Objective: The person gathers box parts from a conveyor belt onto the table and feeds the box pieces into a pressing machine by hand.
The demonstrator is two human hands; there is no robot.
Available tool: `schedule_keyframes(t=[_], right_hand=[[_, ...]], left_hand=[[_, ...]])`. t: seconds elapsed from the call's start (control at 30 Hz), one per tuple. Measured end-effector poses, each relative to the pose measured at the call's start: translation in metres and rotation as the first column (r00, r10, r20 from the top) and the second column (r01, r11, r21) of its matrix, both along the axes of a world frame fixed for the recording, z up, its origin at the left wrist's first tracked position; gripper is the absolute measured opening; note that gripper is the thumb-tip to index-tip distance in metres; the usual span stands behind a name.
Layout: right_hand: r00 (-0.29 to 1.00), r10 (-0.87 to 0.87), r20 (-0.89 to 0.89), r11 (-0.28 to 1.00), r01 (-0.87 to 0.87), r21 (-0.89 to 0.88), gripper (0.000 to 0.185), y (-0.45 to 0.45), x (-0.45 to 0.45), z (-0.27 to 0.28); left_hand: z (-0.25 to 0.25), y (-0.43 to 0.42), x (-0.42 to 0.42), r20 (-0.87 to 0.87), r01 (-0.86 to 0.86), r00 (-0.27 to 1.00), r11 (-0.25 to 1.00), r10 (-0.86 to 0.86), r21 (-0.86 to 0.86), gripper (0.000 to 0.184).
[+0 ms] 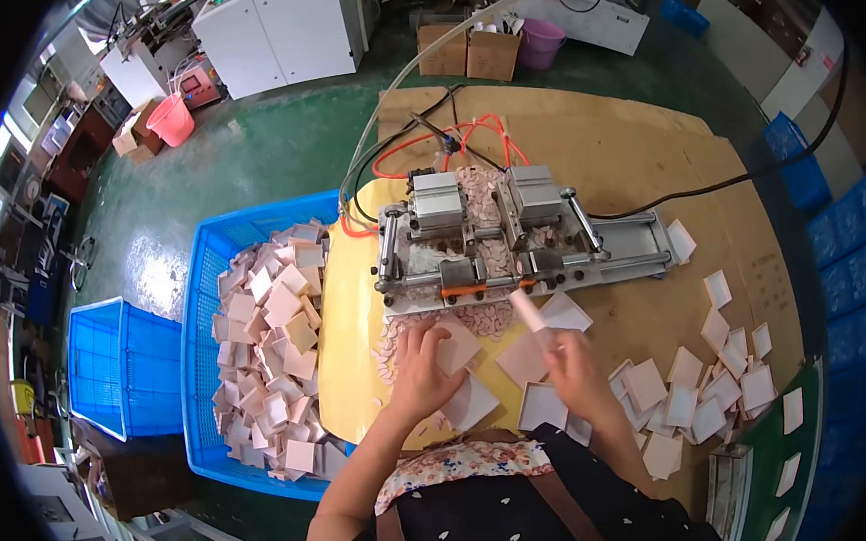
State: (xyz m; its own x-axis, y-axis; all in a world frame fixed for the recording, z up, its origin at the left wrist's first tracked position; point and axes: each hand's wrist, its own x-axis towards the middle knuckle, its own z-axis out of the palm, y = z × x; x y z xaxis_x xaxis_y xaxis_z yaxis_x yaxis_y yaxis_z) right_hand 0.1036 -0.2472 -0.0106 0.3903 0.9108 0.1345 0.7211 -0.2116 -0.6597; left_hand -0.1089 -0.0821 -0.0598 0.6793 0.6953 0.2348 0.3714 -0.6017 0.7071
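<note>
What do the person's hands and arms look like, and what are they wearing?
The left hand and right hand wear no gloves. The forearms are bare too. The dark clothing has little white marks, brown bands and a flowery strip.

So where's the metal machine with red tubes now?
Near the middle of the head view, the metal machine sits on the table, beyond the left hand and right hand, with the blue basket of boxes off to its left.
</note>
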Motion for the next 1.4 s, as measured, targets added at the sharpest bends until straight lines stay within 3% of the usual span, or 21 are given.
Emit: schedule_keyframes(t=[0.07, 0.1, 0.13, 0.23, 0.3, 0.4, 0.5, 0.77, 0.9, 0.97, 1.03, 1.1, 1.13, 1.2, 1.23, 1.27, 1.33, 1.4], right_hand=[[0.983, -0.161, -0.084, 0.987, 0.158, -0.039, 0.017, -0.011, 0.005, 0.008], [0.942, -0.135, -0.307, 0.974, 0.183, 0.135, 0.021, -0.015, 0.013, -0.014], [0.940, -0.144, -0.309, 0.972, 0.193, 0.136, 0.021, -0.016, 0.011, -0.011], [0.828, -0.149, -0.541, 0.866, 0.373, 0.332, 0.024, -0.013, 0.010, -0.007], [0.786, -0.155, -0.599, 0.844, 0.421, 0.333, 0.025, -0.011, 0.011, -0.006], [0.720, -0.150, -0.677, 0.818, 0.476, 0.324, 0.027, -0.008, 0.015, -0.006], [0.668, -0.137, -0.731, 0.799, 0.511, 0.317, 0.028, -0.004, 0.015, -0.002], [0.493, -0.062, -0.868, 0.744, 0.603, 0.290, 0.033, 0.004, 0.021, -0.005], [0.448, 0.056, -0.892, 0.723, 0.598, 0.345, 0.034, 0.031, 0.015, 0.012], [0.436, 0.167, -0.884, 0.722, 0.557, 0.411, 0.037, 0.046, 0.009, 0.017], [0.401, 0.123, -0.908, 0.799, 0.502, 0.331, 0.036, 0.057, 0.014, -0.004], [0.383, 0.075, -0.921, 0.894, 0.383, 0.232, 0.033, 0.072, 0.003, -0.004], [0.361, 0.010, -0.932, 0.930, 0.340, 0.141, 0.032, 0.080, -0.004, -0.002], [0.386, 0.047, -0.921, 0.908, 0.368, 0.201, 0.032, 0.098, -0.007, -0.013], [0.427, 0.022, -0.904, 0.903, 0.379, 0.201, 0.033, 0.105, -0.006, -0.012], [0.466, -0.008, -0.885, 0.899, 0.391, 0.198, 0.034, 0.108, -0.007, -0.011], [0.440, 0.039, -0.897, 0.894, 0.386, 0.229, 0.035, 0.107, -0.009, -0.010], [0.505, -0.017, -0.863, 0.907, 0.370, 0.199, 0.037, 0.095, -0.004, -0.008]], left_hand=[[0.001, -0.005, 0.010, 0.085, 0.052, 0.995, 0.999, -0.051, -0.006, 0.060], [0.003, -0.009, 0.014, 0.136, 0.104, 0.986, 0.993, -0.095, -0.060, 0.062], [0.009, -0.009, 0.017, 0.135, 0.114, 0.985, 0.992, -0.105, -0.060, 0.062], [0.033, 0.004, 0.032, 0.227, 0.313, 0.919, 0.946, -0.323, 0.078, 0.065], [0.049, 0.029, 0.044, 0.229, 0.379, 0.884, 0.911, -0.408, 0.162, 0.066], [0.072, 0.056, 0.066, 0.082, 0.374, 0.911, 0.892, -0.405, 0.253, 0.061], [0.062, 0.074, 0.086, -0.087, 0.301, 0.953, 0.889, -0.289, 0.344, 0.049], [0.072, 0.065, 0.089, -0.108, 0.243, 0.970, 0.905, -0.219, 0.350, 0.040], [0.072, 0.068, 0.108, -0.157, 0.303, 0.950, 0.923, -0.271, 0.237, 0.053], [0.083, 0.063, 0.103, 0.037, 0.285, 0.950, 0.908, -0.310, 0.306, 0.053], [0.095, 0.068, 0.076, 0.002, 0.095, 0.995, 0.924, -0.103, 0.371, 0.068], [0.104, 0.074, 0.048, -0.080, -0.150, 0.980, 0.939, 0.183, 0.310, 0.082], [0.105, 0.080, 0.038, -0.046, -0.202, 0.970, 0.900, 0.237, 0.385, 0.094], [0.107, 0.075, 0.039, -0.069, -0.128, 0.983, 0.904, 0.170, 0.407, 0.098], [0.102, 0.071, 0.046, -0.112, -0.025, 0.992, 0.944, 0.065, 0.329, 0.094], [0.103, 0.065, 0.055, -0.054, 0.085, 0.996, 0.928, -0.070, 0.363, 0.072], [0.078, 0.061, 0.077, -0.105, 0.200, 0.980, 0.874, -0.171, 0.443, 0.057], [0.065, 0.065, 0.086, -0.064, 0.220, 0.975, 0.908, -0.212, 0.357, 0.044]])
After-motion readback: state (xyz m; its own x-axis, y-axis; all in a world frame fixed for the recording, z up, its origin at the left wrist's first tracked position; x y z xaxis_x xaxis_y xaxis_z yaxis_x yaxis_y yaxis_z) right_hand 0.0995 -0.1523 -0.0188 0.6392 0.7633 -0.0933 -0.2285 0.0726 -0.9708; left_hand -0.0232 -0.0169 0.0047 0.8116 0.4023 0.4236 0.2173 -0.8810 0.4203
